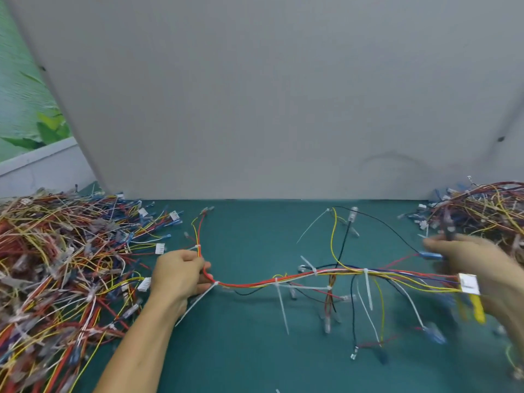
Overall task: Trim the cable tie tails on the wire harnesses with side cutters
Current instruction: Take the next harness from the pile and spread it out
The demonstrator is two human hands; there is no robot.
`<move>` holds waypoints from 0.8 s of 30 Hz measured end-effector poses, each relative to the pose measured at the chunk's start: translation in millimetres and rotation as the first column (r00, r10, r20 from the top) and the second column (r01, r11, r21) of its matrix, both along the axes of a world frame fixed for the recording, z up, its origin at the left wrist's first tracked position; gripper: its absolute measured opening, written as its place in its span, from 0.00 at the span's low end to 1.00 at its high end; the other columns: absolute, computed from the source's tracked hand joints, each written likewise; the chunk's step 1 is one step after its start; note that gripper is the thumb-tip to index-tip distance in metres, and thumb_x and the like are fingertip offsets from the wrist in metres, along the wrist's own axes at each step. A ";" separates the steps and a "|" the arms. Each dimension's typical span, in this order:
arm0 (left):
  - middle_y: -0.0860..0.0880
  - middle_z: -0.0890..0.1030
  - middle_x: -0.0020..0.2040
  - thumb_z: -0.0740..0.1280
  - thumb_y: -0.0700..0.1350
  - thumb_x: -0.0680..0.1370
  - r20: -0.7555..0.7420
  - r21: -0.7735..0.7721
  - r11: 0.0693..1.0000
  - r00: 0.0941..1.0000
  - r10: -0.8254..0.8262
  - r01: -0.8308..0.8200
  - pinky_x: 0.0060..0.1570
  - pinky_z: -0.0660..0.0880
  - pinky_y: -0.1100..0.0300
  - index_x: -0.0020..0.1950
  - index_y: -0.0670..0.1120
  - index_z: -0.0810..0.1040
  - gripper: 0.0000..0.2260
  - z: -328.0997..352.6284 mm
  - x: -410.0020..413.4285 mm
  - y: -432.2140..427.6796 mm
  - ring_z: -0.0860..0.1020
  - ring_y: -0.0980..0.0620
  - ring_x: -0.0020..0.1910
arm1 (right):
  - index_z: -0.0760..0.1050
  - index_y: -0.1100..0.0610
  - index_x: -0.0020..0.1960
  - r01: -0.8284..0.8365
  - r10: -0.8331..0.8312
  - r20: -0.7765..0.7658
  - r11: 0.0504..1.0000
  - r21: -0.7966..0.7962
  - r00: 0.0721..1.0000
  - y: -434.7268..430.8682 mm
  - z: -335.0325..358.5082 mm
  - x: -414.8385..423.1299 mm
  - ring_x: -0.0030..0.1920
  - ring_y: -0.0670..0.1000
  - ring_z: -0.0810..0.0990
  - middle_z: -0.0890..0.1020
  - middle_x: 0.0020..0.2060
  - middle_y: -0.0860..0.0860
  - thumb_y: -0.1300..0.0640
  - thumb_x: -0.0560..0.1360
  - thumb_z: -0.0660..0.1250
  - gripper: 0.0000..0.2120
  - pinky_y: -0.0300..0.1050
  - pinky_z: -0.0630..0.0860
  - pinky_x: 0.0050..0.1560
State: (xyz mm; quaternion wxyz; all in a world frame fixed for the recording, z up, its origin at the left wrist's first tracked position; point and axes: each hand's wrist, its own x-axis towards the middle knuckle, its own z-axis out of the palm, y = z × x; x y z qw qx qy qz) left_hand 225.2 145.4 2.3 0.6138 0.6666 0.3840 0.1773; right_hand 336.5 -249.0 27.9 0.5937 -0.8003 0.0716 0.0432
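1. Hemmed in by a wire pile (56,265) on the left, a second pile (487,211) at the right edge and a grey panel (283,95) along the back.
2. Found bare green mat (255,358) in the middle and toward the near edge.
3. Saw both piles cut off by the frame.
4. Could not tell whether the blurred right hand (476,259) was spread or clasping anything.
5. Could not name a smeared yellow shape (477,307) just below it.
6. Pinched the harness (312,275) at its red left end with the left hand (177,275), fingers curled round the wires.
7. Strung across the mat's middle between the hands, sagging slightly, with a white connector (469,284) by the right palm.
8. Bundled red, yellow, blue and black wires with white ties, with long untrimmed tails (282,307) sticking down and outward.
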 end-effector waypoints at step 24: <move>0.49 0.83 0.33 0.65 0.37 0.78 0.386 -0.498 0.846 0.922 0.020 0.190 0.28 0.78 0.63 0.46 0.42 0.76 0.02 12.6 7.4 -10.0 0.80 0.56 0.28 | 0.70 0.53 0.35 -0.274 0.351 -0.075 0.563 -0.780 0.933 106.4 -8.7 -24.1 0.43 0.56 0.76 0.76 0.41 0.53 0.45 0.73 0.67 0.14 0.44 0.70 0.41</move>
